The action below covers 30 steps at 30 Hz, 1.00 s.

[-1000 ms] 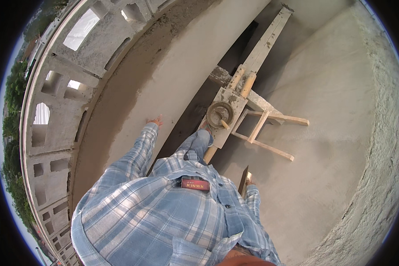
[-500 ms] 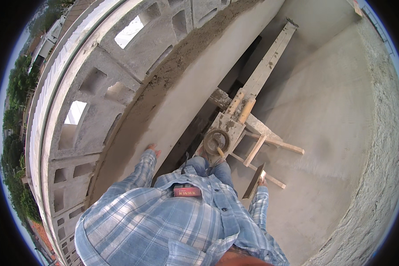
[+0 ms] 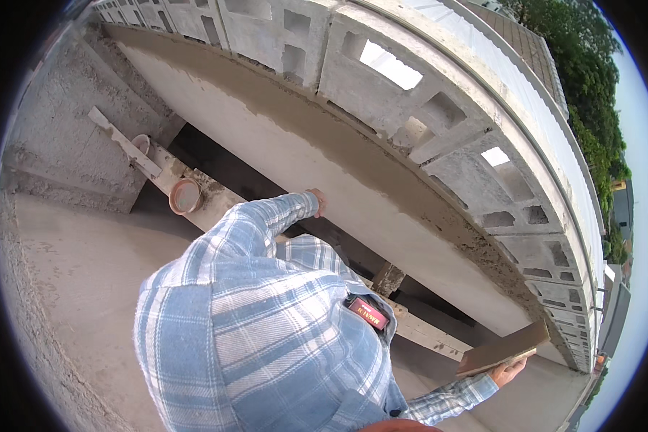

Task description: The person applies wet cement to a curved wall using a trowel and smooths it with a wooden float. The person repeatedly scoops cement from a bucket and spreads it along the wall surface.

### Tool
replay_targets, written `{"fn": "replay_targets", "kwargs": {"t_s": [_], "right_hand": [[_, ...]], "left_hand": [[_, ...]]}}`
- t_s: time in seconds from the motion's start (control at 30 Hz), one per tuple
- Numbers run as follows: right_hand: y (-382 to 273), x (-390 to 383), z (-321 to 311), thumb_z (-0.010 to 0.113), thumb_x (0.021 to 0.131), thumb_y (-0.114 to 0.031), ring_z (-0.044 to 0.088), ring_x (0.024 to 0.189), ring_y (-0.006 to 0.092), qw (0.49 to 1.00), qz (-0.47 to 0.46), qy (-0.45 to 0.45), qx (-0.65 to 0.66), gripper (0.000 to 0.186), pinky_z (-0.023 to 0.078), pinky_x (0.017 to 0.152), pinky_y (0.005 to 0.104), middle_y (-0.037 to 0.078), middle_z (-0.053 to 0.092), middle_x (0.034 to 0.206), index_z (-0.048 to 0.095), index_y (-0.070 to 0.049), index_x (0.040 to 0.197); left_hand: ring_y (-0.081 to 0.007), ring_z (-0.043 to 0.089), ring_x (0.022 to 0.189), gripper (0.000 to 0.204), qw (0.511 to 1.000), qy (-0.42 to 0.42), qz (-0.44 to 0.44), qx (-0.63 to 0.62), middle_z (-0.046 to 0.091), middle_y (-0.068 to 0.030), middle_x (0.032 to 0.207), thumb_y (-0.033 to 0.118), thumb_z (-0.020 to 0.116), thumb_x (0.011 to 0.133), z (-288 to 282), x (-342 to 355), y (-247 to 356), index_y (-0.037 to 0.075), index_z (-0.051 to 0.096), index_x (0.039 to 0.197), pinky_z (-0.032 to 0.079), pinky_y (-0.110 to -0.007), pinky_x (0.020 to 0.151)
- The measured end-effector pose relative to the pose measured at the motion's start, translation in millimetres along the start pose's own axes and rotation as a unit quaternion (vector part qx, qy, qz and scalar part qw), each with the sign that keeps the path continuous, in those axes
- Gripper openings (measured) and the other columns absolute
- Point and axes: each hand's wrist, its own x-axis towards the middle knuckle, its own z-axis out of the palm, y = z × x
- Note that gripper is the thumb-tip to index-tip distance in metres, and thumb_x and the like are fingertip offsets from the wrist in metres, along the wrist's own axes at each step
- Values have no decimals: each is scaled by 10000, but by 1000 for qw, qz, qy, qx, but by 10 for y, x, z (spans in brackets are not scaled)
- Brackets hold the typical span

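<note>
My left hand [image 3: 317, 203] rests against the smooth pale lower part of the wall [image 3: 288, 151], its fingers apart and nothing held. Well to the right, my right hand [image 3: 510, 371] is closed on a plastering float [image 3: 504, 349], a flat brown rectangular board. The float is raised close to the wall's far right end; whether it touches the plaster I cannot tell. A band of wet brown mortar [image 3: 324, 137] runs along the wall above the smooth part, below the grey hollow vent blocks [image 3: 403, 93].
A plank scaffold [image 3: 216, 198] runs beneath me along the wall, with a dark gap between them. On its left part stand a round bucket [image 3: 186, 196] and another round container [image 3: 141, 144] beside a slanting board [image 3: 122, 140]. A small red box [image 3: 368, 312] sits in my shirt pocket.
My body and view have turned, swinging the wall across the picture. My right hand has brought the float from low at my side up toward the wall. The left hand remains at the wall.
</note>
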Motion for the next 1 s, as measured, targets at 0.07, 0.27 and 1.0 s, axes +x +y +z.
{"fn": "replay_targets", "kwargs": {"t_s": [0.07, 0.27, 1.0], "right_hand": [[-1068, 911, -263, 627, 964, -468, 531, 1236, 253, 989, -138, -15, -44, 769, 431, 1038, 369, 169, 499, 1390, 330, 14, 1485], [-2778, 2419, 1006, 660, 979, -331, 608, 1087, 180, 916, -299, -267, -17, 591, 478, 941, 311, 103, 625, 1227, 434, -58, 1452], [-3125, 3010, 1850, 754, 819, -577, 574, 1199, 247, 854, -335, -379, -123, 808, 448, 1022, 417, 143, 594, 1298, 518, -57, 1391]], "left_hand": [[-310, 701, 1011, 293, 994, 80, 10, 71, 742, -115, 1018, 197, 781, 711, 113, -231, -325, 120, 746, 992, 569, -445, 876], [-297, 657, 1146, 462, 849, 86, -256, 454, 692, -61, 1231, 373, 786, 787, 102, -753, -2273, 214, 704, 1213, 550, -428, 942], [-242, 686, 880, 162, 944, 300, -136, 17, 712, -115, 909, 224, 642, 879, 314, -1039, -2506, 117, 734, 959, 544, -437, 765]]}}
